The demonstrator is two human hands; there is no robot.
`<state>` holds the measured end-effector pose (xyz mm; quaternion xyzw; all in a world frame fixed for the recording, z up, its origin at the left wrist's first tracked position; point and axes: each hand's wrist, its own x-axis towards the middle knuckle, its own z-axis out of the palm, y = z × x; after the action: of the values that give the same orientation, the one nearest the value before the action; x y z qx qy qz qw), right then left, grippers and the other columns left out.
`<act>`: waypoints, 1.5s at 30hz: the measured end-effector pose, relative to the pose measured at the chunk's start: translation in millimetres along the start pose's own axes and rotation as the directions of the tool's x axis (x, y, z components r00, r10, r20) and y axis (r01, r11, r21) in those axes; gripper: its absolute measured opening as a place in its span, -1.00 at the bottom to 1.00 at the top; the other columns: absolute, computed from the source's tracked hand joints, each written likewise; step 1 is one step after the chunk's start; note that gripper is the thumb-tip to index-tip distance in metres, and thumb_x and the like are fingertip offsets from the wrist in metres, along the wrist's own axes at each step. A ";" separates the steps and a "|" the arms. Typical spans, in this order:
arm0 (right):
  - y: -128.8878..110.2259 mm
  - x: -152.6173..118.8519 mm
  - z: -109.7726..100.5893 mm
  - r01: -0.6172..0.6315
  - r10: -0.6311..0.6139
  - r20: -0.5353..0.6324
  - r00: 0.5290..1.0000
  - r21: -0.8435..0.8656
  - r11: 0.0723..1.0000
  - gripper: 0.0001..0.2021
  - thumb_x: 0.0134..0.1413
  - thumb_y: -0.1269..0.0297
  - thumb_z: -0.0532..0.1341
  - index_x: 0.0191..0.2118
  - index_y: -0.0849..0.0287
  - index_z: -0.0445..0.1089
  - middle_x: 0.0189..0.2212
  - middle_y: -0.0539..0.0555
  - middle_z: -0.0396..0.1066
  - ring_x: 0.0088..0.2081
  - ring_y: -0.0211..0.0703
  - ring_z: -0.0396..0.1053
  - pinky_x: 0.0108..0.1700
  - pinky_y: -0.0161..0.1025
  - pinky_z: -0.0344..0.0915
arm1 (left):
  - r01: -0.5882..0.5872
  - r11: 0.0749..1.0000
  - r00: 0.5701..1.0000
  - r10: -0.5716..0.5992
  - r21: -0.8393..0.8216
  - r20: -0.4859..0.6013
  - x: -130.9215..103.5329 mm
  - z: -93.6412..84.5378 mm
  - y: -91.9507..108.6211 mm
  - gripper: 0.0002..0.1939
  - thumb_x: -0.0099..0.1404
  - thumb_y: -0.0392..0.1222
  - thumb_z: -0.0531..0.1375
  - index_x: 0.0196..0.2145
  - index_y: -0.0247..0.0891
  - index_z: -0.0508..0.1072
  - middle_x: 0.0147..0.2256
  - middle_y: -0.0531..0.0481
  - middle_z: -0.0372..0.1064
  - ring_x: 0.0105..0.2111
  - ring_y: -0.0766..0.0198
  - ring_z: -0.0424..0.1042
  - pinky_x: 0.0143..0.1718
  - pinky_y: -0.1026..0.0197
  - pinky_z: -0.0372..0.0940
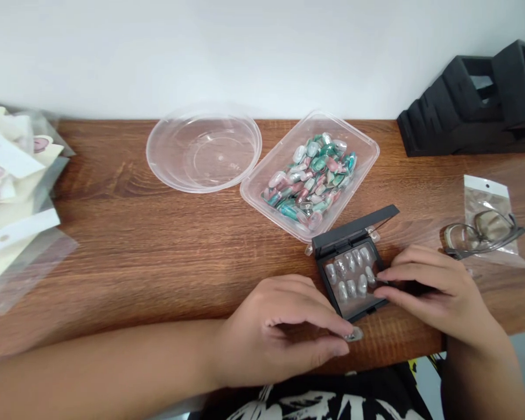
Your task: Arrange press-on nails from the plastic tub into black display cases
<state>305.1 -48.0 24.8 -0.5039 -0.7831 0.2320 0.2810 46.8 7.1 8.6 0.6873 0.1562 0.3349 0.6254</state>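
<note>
An open black case [356,318] lies near the table's front edge, its lid tilted up at the back. Inside it, silvery press-on nails [351,289] sit in two rows. My left hand [289,329] is just left of the case, thumb and index finger pinching a silvery nail [354,334] by the front edge. At the case's right side is my right hand [437,286], its thumb and fingertips close together at the rightmost nail of the lower row; whether they grip it is unclear.
Behind the case, a clear rectangular tub [256,189] holds many coloured nails. Left of it stands a round clear container [203,151]. Glasses [479,233] rest on a plastic bag [487,195] at right, below a black organizer [459,111]. Packaging bags [17,233] lie far left.
</note>
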 end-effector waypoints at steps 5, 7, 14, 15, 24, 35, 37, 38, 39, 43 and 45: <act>0.6 -1.2 1.6 -0.039 0.039 0.021 0.999 -0.028 0.999 -0.83 0.10 0.34 0.38 -0.18 0.19 0.49 -0.52 -0.06 0.36 -0.47 -0.32 0.31 -0.39 -0.32 0.25 | -0.002 1.000 1.000 0.002 0.004 0.003 0.9 0.5 0.3 -0.79 0.11 -0.49 0.40 -0.27 -0.38 0.59 -0.40 -0.10 0.61 -0.44 0.30 0.56 -0.33 0.31 0.41; 1.1 -1.6 2.2 -0.035 0.036 0.025 0.999 -0.039 0.999 -0.81 0.11 0.33 0.38 -0.14 0.19 0.48 -0.52 -0.07 0.35 -0.47 -0.32 0.30 -0.38 -0.32 0.24 | -0.003 1.000 1.000 0.003 0.006 0.000 0.8 0.5 0.4 -0.80 0.11 -0.49 0.40 -0.27 -0.38 0.59 -0.40 -0.10 0.61 -0.44 0.30 0.56 -0.33 0.31 0.42; 3.4 -3.7 2.9 -0.019 0.021 0.053 0.998 -0.049 0.999 -0.77 0.12 0.31 0.37 -0.08 0.17 0.49 -0.51 -0.06 0.32 -0.46 -0.31 0.28 -0.37 -0.31 0.22 | -0.005 1.000 1.000 0.005 0.008 0.008 0.1 0.2 0.9 -0.79 0.11 -0.49 0.40 -0.27 -0.36 0.59 -0.39 -0.08 0.61 -0.44 0.31 0.55 -0.34 0.31 0.42; 3.8 -4.1 3.0 -0.017 0.020 0.059 0.998 -0.042 0.999 -0.78 0.12 0.31 0.37 -0.09 0.16 0.50 -0.49 -0.05 0.35 -0.45 -0.30 0.30 -0.37 -0.31 0.23 | -0.005 1.000 1.000 0.005 0.008 0.007 0.2 0.3 0.7 -0.80 0.12 -0.49 0.40 -0.27 -0.36 0.59 -0.39 -0.08 0.61 -0.44 0.31 0.55 -0.33 0.31 0.42; 3.1 -2.3 3.0 0.003 -0.003 0.039 0.999 0.011 1.000 -0.83 0.09 0.37 0.38 -0.15 0.15 0.53 -0.44 -0.01 0.43 -0.42 -0.31 0.35 -0.35 -0.31 0.26 | -0.019 1.000 1.000 0.019 0.015 0.008 -0.5 1.4 0.1 -0.80 0.11 -0.49 0.40 -0.27 -0.38 0.59 -0.39 -0.09 0.61 -0.43 0.30 0.56 -0.33 0.31 0.42; 2.9 -0.5 3.8 0.006 -0.007 0.034 0.999 0.016 1.000 -0.83 0.10 0.37 0.37 -0.15 0.13 0.56 -0.47 -0.01 0.44 -0.45 -0.31 0.35 -0.37 -0.30 0.27 | -0.018 1.000 1.000 0.018 0.008 0.019 0.2 1.6 -0.2 -0.80 0.12 -0.48 0.40 -0.26 -0.39 0.59 -0.39 -0.10 0.61 -0.43 0.31 0.56 -0.32 0.32 0.42; 0.8 0.2 2.4 -0.008 0.007 0.022 1.000 0.018 1.000 -0.83 0.11 0.37 0.36 -0.15 0.12 0.55 -0.50 -0.02 0.42 -0.48 -0.31 0.33 -0.40 -0.31 0.27 | -0.012 1.000 1.000 0.012 0.014 0.025 0.2 1.1 -0.3 -0.81 0.14 -0.47 0.39 -0.25 -0.36 0.59 -0.37 -0.08 0.61 -0.42 0.31 0.56 -0.31 0.32 0.42; -0.8 0.1 1.3 -0.016 0.015 0.004 1.000 0.022 1.000 -0.83 0.12 0.38 0.35 -0.14 0.12 0.54 -0.52 -0.03 0.41 -0.49 -0.31 0.32 -0.42 -0.31 0.26 | -0.008 1.000 1.000 0.008 0.017 0.022 0.2 0.9 -0.3 -0.82 0.15 -0.46 0.39 -0.26 -0.34 0.59 -0.37 -0.08 0.61 -0.42 0.31 0.56 -0.32 0.31 0.42; -2.9 -0.3 -0.1 -0.019 0.020 -0.027 0.999 0.032 0.999 -0.83 0.12 0.40 0.34 -0.14 0.13 0.54 -0.54 -0.04 0.39 -0.51 -0.31 0.31 -0.45 -0.31 0.25 | -0.004 1.000 1.000 0.004 0.019 0.019 0.0 0.8 -0.3 -0.83 0.16 -0.45 0.39 -0.26 -0.34 0.59 -0.37 -0.07 0.61 -0.43 0.31 0.56 -0.32 0.31 0.42; -17.9 -1.8 -3.0 0.055 -0.032 -0.187 0.982 0.121 0.991 -0.82 0.17 0.40 0.27 -0.10 0.13 0.48 -0.56 -0.02 0.33 -0.55 -0.27 0.27 -0.53 -0.28 0.18 | 0.005 0.999 1.000 -0.004 0.035 -0.018 -1.8 1.0 -0.4 -0.82 0.13 -0.42 0.41 -0.27 -0.34 0.57 -0.39 -0.06 0.61 -0.47 0.32 0.52 -0.36 0.31 0.40; -28.5 -0.4 0.4 0.113 -0.088 -0.179 0.980 0.134 0.984 -0.83 0.20 0.31 0.27 -0.09 0.16 0.46 -0.55 0.00 0.35 -0.54 -0.26 0.28 -0.52 -0.27 0.20 | 0.029 0.998 0.999 -0.027 0.050 -0.040 -3.2 1.1 -0.7 -0.81 0.13 -0.39 0.42 -0.27 -0.35 0.57 -0.41 -0.06 0.59 -0.49 0.34 0.49 -0.41 0.33 0.39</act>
<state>286.2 -59.4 42.8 -0.4604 -0.7615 0.2288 0.3948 45.3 4.3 7.1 0.6939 0.1867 0.3355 0.6092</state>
